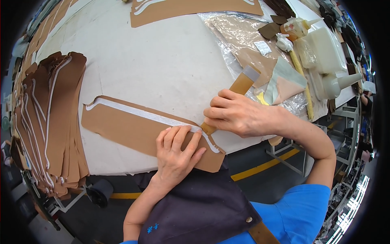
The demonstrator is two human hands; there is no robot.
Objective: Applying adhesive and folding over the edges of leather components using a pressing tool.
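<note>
A tan leather-like panel (130, 126) lies slantwise near the table's front edge. White tape (138, 112) runs along its far edge and bends round its right corner, where the edge has small cuts. My left hand (176, 152) rests on the panel with fingers spread, fingertips at the tape. In my right hand (239, 114), closed round it, is a flat tan stick (243, 84) with a grey upper end. Its lower end meets the tape at the panel's right corner, just beside my left fingertips. The palm side of my right hand is hidden.
Stacked brown taped panels (61, 114) overhang the table's left side. More tan panels (195, 10) lie at the far edge. On the right are plastic-wrapped pieces (239, 38), a bottle of yellowish liquid (293, 29), a white squeeze bottle (335, 85) and a yellow-handled tool (298, 65).
</note>
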